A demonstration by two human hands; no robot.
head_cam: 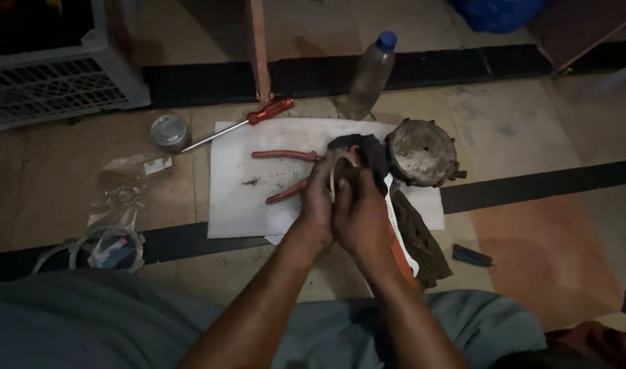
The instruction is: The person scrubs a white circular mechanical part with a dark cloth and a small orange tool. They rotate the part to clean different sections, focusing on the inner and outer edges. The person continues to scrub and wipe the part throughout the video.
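On the tiled floor (518, 123), a dark rag (367, 154) is gripped by left hand (317, 198) and right hand (359, 213) over white paper (244, 198), presumably catching dirt.

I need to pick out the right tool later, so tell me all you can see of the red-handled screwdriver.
The screwdriver has a red, ribbed-looking plastic handle and a long, thin, bare metal shaft. It lies flat and slanted: handle up to the right near a wooden post, tip down to the left close to a small round metal tin. Its shaft crosses the top left corner of the white sheet on the floor. No hand touches it. The tip shape is too small to tell.
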